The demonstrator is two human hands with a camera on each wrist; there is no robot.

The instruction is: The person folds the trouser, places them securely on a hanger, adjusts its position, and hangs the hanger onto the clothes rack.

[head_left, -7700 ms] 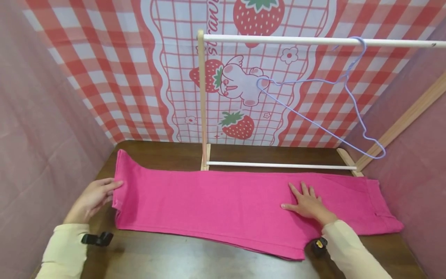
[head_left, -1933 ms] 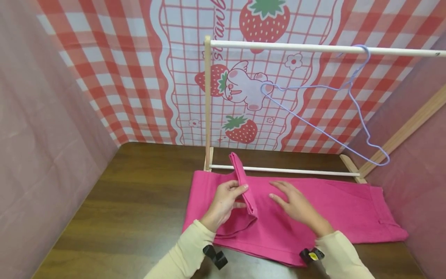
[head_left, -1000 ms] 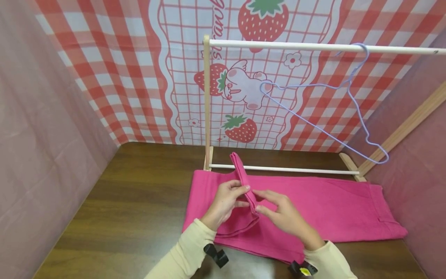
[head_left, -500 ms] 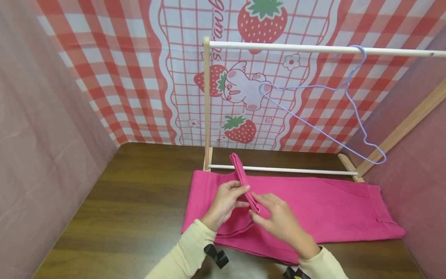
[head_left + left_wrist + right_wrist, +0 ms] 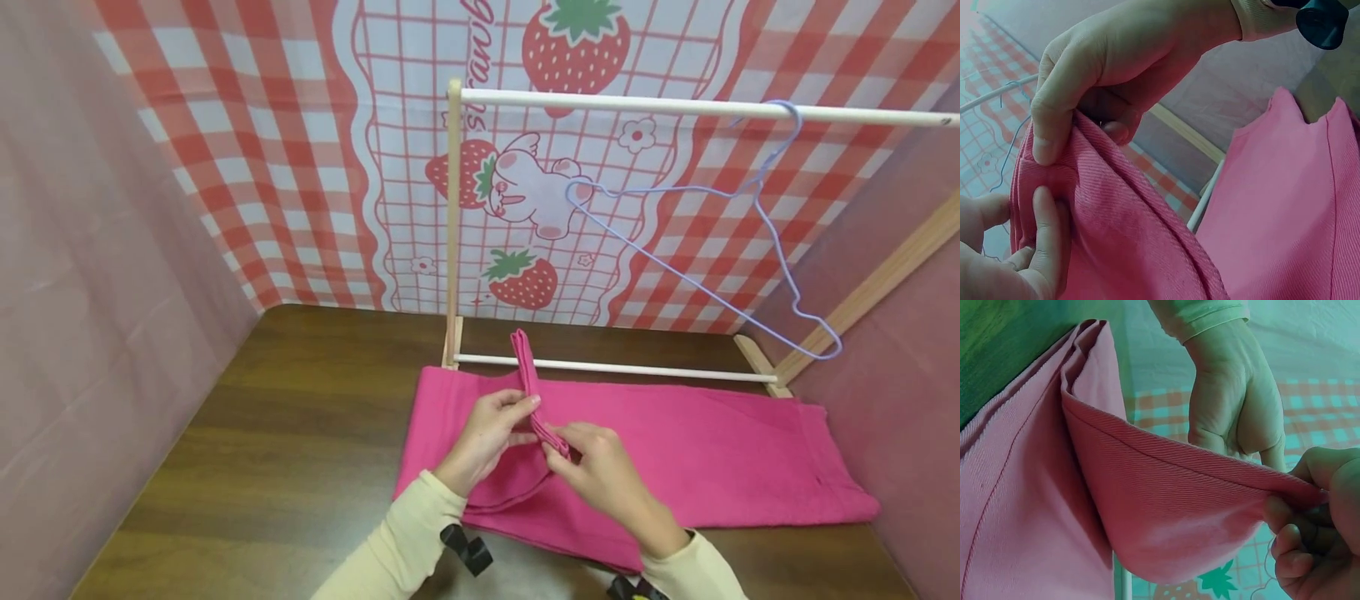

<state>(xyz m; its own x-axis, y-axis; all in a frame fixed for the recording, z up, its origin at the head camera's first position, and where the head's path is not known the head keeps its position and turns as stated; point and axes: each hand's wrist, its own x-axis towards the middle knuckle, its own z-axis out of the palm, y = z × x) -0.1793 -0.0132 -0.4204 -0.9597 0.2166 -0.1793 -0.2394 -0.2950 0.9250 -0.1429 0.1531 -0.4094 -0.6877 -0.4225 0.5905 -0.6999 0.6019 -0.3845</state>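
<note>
Bright pink trousers [image 5: 735, 458], folded lengthwise, lie across the table in the head view. Their leg end is turned back to the right, with the hem [image 5: 528, 371] raised on edge. My left hand [image 5: 483, 433] pinches the hem between thumb and fingers about midway along. Closer to me, my right hand [image 5: 603, 471] pinches the hem's near corner. In the left wrist view, my right hand [image 5: 1122, 53] comes from above, thumb against the layered cloth [image 5: 1116, 219]. The right wrist view shows the raised leg [image 5: 1172, 506] sagging in a loop, my left hand [image 5: 1235, 394] behind it.
A wooden rack with a white top rail [image 5: 637, 103] stands behind the trousers. A lilac wire hanger [image 5: 675, 271] hangs from that rail. The brown table [image 5: 262, 450] shows at the left, and a strawberry-print checked cloth [image 5: 300, 167] covers the back.
The left hand has carried the hem from far left to mid-table, doubling the legs over. The right hand has left the spot it rested on and now pinches the hem's near corner.
</note>
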